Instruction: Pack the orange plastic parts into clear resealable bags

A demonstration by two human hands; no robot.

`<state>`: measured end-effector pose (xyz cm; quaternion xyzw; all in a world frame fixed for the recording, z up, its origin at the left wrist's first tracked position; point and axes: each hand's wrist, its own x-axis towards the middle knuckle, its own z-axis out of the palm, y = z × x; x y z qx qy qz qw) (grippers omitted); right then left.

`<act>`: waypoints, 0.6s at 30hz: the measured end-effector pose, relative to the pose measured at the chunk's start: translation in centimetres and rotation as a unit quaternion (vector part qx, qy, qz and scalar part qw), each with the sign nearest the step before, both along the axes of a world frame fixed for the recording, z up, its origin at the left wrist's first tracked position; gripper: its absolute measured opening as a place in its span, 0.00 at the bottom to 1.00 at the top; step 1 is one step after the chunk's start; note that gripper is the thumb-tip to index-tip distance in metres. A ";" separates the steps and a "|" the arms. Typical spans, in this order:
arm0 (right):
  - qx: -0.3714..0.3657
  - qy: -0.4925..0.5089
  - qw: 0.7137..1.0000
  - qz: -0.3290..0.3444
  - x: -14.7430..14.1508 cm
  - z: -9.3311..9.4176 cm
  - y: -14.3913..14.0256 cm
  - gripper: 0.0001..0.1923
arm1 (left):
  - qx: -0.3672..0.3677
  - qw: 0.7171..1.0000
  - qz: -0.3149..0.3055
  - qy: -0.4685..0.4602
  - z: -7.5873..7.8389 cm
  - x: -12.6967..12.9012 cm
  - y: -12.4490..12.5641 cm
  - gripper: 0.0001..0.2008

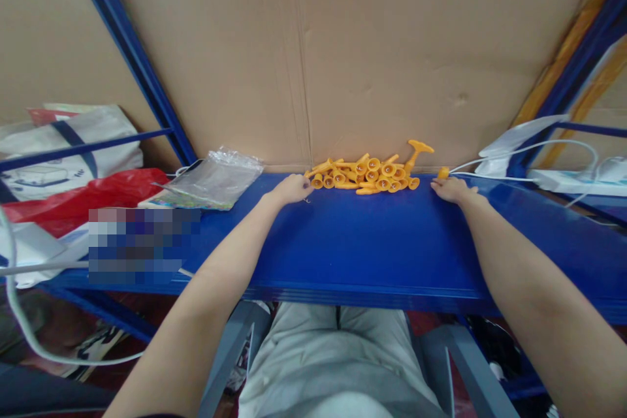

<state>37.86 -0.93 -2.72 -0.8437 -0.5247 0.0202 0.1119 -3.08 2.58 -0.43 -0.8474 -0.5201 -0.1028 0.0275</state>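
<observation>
Hands [292, 189] [453, 190] flank orange-part pile [368, 175], blue table [362, 241].

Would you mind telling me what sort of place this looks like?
Probably a small workshop or packing bench: a blue work surface in blue metal racking, brown cardboard sheets behind, and a pile of small orange plastic parts.

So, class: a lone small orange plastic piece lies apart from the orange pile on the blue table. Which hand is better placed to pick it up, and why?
Right. The right hand rests just beside the lone small orange plastic piece; the left hand lies beyond the pile of orange plastic pegs.
</observation>
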 end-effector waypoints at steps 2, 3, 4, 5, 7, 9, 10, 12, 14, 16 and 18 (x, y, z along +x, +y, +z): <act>0.034 -0.016 0.999 0.005 0.0 0.0 0.0 0.25 | 0.002 1.000 0.005 0.011 0.2 -0.2 0.0 0.16; 0.056 -0.021 0.998 0.006 0.0 0.1 0.0 0.25 | 0.002 1.000 0.008 0.013 0.3 -0.3 0.0 0.16; 0.081 -0.022 0.996 0.005 0.0 0.1 0.0 0.25 | 0.003 1.000 0.011 0.014 0.4 -0.5 -0.1 0.15; 0.106 -0.019 0.994 0.002 0.1 0.1 0.0 0.25 | 0.004 1.000 0.015 0.014 0.4 -0.6 -0.1 0.15; 0.146 -0.003 0.989 -0.013 0.2 0.2 0.1 0.25 | 0.005 1.000 0.024 0.015 0.5 -0.7 -0.2 0.16; 0.167 0.015 0.985 -0.026 0.3 0.2 0.3 0.25 | 0.005 0.999 0.029 0.021 0.5 -0.7 -0.3 0.17; 0.173 0.021 0.984 -0.026 0.4 0.2 0.3 0.25 | 0.003 0.999 0.031 0.026 0.6 -0.7 -0.3 0.17; 0.179 0.023 0.983 -0.016 0.4 0.1 0.3 0.26 | -0.003 0.999 0.034 0.033 0.7 -0.6 -0.4 0.17; 0.176 0.018 0.984 -0.004 0.4 0.0 0.2 0.27 | -0.009 0.998 0.040 0.039 0.8 -0.5 -0.5 0.17; 0.165 0.012 0.986 0.002 0.4 0.0 0.1 0.28 | -0.010 0.998 0.054 0.043 0.9 -0.5 -0.6 0.17; 0.148 0.007 0.989 0.005 0.4 0.0 -0.1 0.27 | -0.006 0.996 0.075 0.050 0.9 -0.7 -0.6 0.16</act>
